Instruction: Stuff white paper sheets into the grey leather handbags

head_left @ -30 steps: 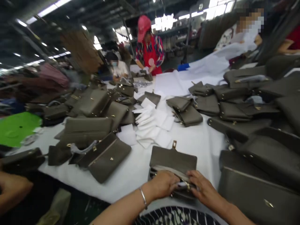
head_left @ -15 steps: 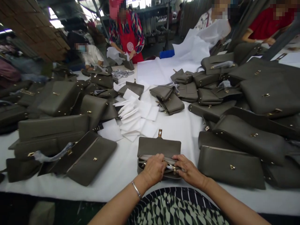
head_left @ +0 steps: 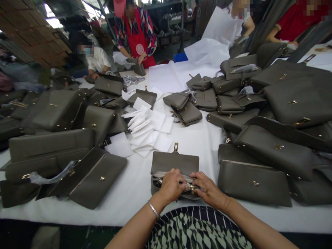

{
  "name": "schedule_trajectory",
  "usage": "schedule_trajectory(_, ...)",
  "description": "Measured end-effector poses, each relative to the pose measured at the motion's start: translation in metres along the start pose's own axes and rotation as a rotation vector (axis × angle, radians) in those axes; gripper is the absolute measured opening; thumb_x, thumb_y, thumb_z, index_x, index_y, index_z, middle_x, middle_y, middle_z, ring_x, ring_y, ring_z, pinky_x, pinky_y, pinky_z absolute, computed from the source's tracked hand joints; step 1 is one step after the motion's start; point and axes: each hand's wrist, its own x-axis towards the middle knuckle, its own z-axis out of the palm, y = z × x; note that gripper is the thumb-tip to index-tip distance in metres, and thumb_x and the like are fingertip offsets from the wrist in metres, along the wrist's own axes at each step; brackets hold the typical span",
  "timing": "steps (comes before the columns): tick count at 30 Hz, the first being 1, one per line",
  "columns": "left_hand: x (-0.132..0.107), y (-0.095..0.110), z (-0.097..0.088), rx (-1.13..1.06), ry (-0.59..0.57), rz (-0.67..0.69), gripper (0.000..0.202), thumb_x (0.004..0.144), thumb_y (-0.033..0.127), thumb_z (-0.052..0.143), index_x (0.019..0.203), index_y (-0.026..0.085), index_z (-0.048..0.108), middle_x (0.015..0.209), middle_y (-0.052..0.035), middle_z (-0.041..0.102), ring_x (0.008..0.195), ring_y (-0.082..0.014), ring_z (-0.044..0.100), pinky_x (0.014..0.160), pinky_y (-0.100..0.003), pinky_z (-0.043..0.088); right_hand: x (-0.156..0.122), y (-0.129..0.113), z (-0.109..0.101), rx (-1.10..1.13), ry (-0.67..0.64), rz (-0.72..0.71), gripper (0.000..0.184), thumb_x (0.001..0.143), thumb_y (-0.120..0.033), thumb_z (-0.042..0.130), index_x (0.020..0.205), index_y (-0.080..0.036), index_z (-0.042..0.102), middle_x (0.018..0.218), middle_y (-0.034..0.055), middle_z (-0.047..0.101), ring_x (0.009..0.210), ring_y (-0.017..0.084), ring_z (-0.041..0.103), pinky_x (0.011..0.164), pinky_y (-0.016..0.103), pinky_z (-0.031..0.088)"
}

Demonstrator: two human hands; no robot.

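A small dark olive handbag (head_left: 175,162) lies in front of me with its flap thrown back and a gold clasp strap (head_left: 176,147) pointing away. Both hands are at its opened mouth. My left hand (head_left: 172,183), with a silver bangle on the wrist, has its fingers curled over the bag's inner edge near the zipper. On the other side, my right hand (head_left: 207,188) pinches the rim close to a gold zipper pull (head_left: 192,188). The inside of the bag is mostly hidden by my fingers.
White padding sheets (head_left: 147,129) lie in a loose pile beyond the bag. Olive handbags (head_left: 255,181) are heaped on the right, with more bags (head_left: 100,180) at left. Several people stand or sit around the white-covered table, one in a red apron (head_left: 138,45).
My left hand's fingers have shifted slightly right along the bag's mouth. The right hand stays at the rim. The whole view has moved a little, and a person at the back has raised a white sheet.
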Motion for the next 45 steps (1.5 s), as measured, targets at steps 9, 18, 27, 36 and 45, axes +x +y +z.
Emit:
schedule_trajectory(9, 0.013, 0.017, 0.006, 0.262, -0.118, 0.084, 0.021, 0.085, 0.027, 0.052, 0.077, 0.017, 0.069, 0.083, -0.0091, 0.066, 0.083, -0.0224, 0.058, 0.076, -0.034, 0.042, 0.0, 0.003, 0.0, 0.028, 0.057, -0.009, 0.023, 0.076, -0.004, 0.05, 0.091, -0.017, 0.061, 0.116, 0.0097, 0.056, 0.109, 0.022, 0.048, 0.094, 0.039, 0.044)
schedule_trajectory(18, -0.006, 0.017, -0.001, 0.077, 0.005, 0.135, 0.014, 0.087, 0.026, 0.051, 0.096, 0.023, 0.061, 0.092, -0.0027, 0.066, 0.089, -0.0208, 0.058, 0.081, -0.033, 0.044, 0.007, 0.001, -0.009, 0.045, 0.005, 0.112, 0.018, 0.073, -0.005, 0.056, 0.086, -0.017, 0.061, 0.115, 0.0093, 0.057, 0.11, 0.022, 0.05, 0.098, 0.04, 0.043)
schedule_trajectory(27, -0.014, 0.034, 0.01, 0.277, -0.018, 0.207, 0.043, 0.075, 0.029, 0.067, 0.112, 0.02, 0.047, 0.108, -0.0061, 0.054, 0.095, -0.0245, 0.051, 0.082, -0.038, 0.047, 0.006, 0.004, -0.005, 0.049, -0.039, 0.099, 0.014, 0.08, -0.017, 0.061, 0.093, -0.018, 0.064, 0.117, 0.0092, 0.056, 0.111, 0.023, 0.049, 0.098, 0.042, 0.042)
schedule_trajectory(36, -0.014, 0.034, 0.011, 0.44, 0.042, 0.388, 0.019, 0.087, 0.015, 0.046, 0.105, 0.012, 0.051, 0.091, -0.0067, 0.056, 0.084, -0.0239, 0.054, 0.071, -0.037, 0.05, 0.009, 0.004, -0.007, 0.015, -0.091, 0.139, 0.009, 0.082, -0.018, 0.059, 0.087, -0.018, 0.065, 0.117, 0.0085, 0.057, 0.112, 0.023, 0.049, 0.099, 0.04, 0.042)
schedule_trajectory(45, -0.018, 0.034, 0.011, 0.345, 0.014, 0.319, 0.015, 0.091, 0.02, 0.042, 0.094, 0.015, 0.056, 0.086, -0.0055, 0.061, 0.077, -0.0227, 0.061, 0.067, -0.036, 0.052, 0.005, -0.008, 0.004, -0.237, -0.041, 0.109, 0.015, 0.078, -0.009, 0.055, 0.084, -0.016, 0.066, 0.116, 0.0104, 0.059, 0.109, 0.026, 0.051, 0.095, 0.041, 0.046)
